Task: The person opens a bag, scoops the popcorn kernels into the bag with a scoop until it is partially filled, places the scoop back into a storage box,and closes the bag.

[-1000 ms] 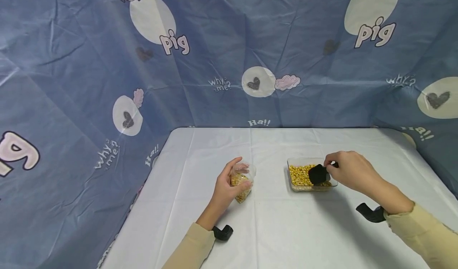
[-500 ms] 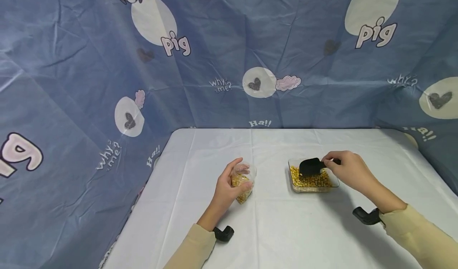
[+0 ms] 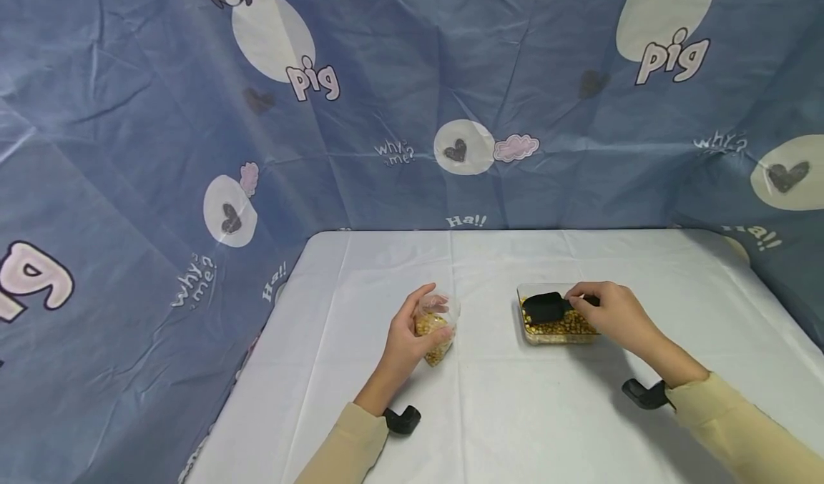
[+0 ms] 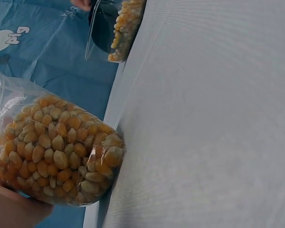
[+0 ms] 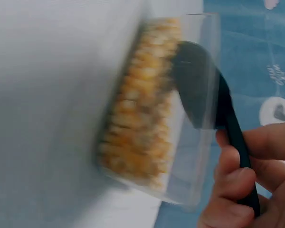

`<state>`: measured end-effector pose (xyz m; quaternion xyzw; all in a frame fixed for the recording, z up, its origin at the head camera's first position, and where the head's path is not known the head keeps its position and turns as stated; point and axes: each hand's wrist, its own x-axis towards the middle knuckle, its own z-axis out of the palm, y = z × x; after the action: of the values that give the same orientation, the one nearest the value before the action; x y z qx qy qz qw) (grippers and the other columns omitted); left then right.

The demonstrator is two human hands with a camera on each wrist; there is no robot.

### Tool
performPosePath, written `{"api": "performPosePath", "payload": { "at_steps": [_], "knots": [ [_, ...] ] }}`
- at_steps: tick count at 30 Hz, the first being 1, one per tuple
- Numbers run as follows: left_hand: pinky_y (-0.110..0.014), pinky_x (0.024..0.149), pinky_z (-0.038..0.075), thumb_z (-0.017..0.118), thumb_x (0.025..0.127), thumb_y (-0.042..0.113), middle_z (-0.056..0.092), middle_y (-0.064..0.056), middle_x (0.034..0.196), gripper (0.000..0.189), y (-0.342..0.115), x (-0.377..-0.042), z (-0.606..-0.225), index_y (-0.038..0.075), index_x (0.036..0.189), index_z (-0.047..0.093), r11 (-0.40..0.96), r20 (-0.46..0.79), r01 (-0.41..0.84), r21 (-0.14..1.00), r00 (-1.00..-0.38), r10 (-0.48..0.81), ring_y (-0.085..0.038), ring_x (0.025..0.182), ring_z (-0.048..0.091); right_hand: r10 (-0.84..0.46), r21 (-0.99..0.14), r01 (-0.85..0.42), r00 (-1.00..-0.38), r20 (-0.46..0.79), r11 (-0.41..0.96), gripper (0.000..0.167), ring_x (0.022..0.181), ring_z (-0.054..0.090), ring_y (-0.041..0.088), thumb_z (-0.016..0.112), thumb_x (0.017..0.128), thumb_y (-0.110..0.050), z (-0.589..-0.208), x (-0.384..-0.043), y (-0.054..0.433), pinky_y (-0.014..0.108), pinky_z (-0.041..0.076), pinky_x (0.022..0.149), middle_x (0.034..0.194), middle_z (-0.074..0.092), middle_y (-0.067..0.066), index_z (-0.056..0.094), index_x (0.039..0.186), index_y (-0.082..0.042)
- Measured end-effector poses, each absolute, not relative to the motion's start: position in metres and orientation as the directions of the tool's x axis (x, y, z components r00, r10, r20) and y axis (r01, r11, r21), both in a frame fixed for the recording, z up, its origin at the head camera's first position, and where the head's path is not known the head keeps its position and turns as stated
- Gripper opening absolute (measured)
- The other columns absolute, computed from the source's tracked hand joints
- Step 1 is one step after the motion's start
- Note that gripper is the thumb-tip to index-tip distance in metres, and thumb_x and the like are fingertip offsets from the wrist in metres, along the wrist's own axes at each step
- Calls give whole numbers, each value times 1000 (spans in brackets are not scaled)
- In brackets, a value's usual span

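Observation:
My left hand (image 3: pixel 407 337) grips a clear plastic bag (image 4: pixel 61 152) part-filled with yellow corn kernels, thumb on the near side and fingers behind it. The bag's bottom appears to rest on the table. To the right, my right hand (image 3: pixel 614 317) holds a black scoop (image 3: pixel 544 308) by its handle, fingers curled round it in the right wrist view. The scoop's head is inside a clear rectangular container (image 5: pixel 192 190), its tip at the corn kernels (image 5: pixel 137 109). What lies in the scoop is hard to tell.
A white cloth covers the table (image 3: pixel 508 412). Behind and to the left hangs a blue printed curtain (image 3: pixel 386 76). Black wrist mounts (image 3: pixel 402 420) stick out near both sleeves. The bag and container stand apart, with white cloth between them.
My right hand has moved left with the scoop, which lifted to the container's back, then lowered at its left side. My left hand and the bag have stayed put.

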<state>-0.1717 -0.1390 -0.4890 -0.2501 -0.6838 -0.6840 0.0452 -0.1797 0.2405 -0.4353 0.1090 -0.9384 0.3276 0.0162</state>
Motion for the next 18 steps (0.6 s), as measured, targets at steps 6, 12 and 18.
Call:
{"api": "performPosePath", "payload": {
  "at_steps": [6, 12, 18],
  "knots": [
    [-33, 97, 51, 73, 87, -8, 55, -24, 136, 76, -139, -171, -486, 10, 152, 38, -57, 405, 406, 912, -870, 282, -44, 123, 54, -166, -563, -244, -968, 188, 790, 21, 64, 58, 20, 65, 100, -27, -447, -179, 239, 37, 42, 59, 97, 73, 8, 78, 108, -13],
    [-34, 96, 51, 76, 89, 1, 58, -11, 135, 74, -140, -172, -486, 21, 151, 42, -58, 392, 392, 918, -877, 278, -33, 123, 57, -153, -496, -297, -938, 310, 816, 12, 91, 62, 35, 76, 91, -21, -452, -179, 238, 51, 48, 70, 98, 72, 8, 81, 96, -12],
    [-34, 97, 51, 74, 88, -4, 56, -16, 136, 75, -139, -171, -486, 17, 152, 41, -65, 397, 396, 916, -873, 282, -38, 123, 56, -145, -480, -330, -913, 381, 813, 8, 91, 56, 35, 79, 87, -14, -457, -180, 236, 53, 45, 74, 95, 69, 10, 81, 93, -9]
  ]
}}
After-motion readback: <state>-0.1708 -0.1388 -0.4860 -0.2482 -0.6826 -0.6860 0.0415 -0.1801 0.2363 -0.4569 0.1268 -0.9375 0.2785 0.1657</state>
